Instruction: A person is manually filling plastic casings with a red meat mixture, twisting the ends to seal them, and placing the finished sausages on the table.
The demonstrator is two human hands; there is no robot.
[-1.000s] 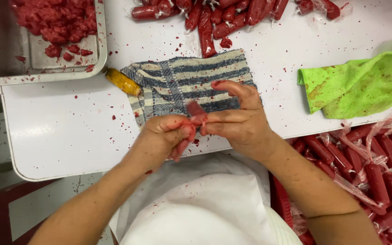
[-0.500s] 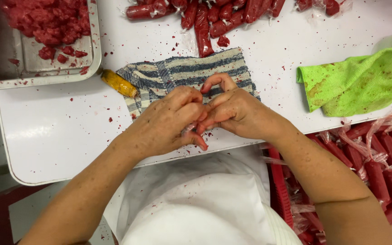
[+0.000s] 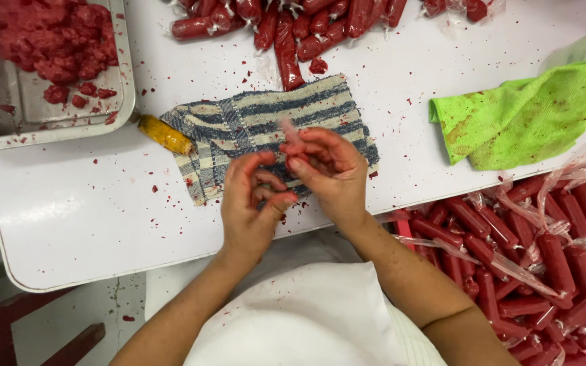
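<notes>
Both hands work close together over a blue-and-cream striped cloth (image 3: 252,118) near the front edge of a white table (image 3: 89,217). My right hand (image 3: 334,176) pinches a small pale pink piece (image 3: 289,129) at its fingertips, blurred by motion; it looks like a thin wrapped sausage or its plastic end. My left hand (image 3: 252,207) sits just left of it and slightly nearer to me. Its fingers are curled inward and its thumb is bent. Whatever lies inside its palm is hidden.
A metal tray (image 3: 125,88) with red minced meat sits at the far left. A yellow roll (image 3: 164,134) lies by the cloth. Wrapped red sausages (image 3: 286,30) are piled at the far edge and several more (image 3: 551,264) fill a bin on my right. A stained green rag (image 3: 517,118) lies at right.
The red sausage held between both hands is no longer plainly visible. The hands have parted a little, and the right fingertips have lifted with a blurred pink piece.
</notes>
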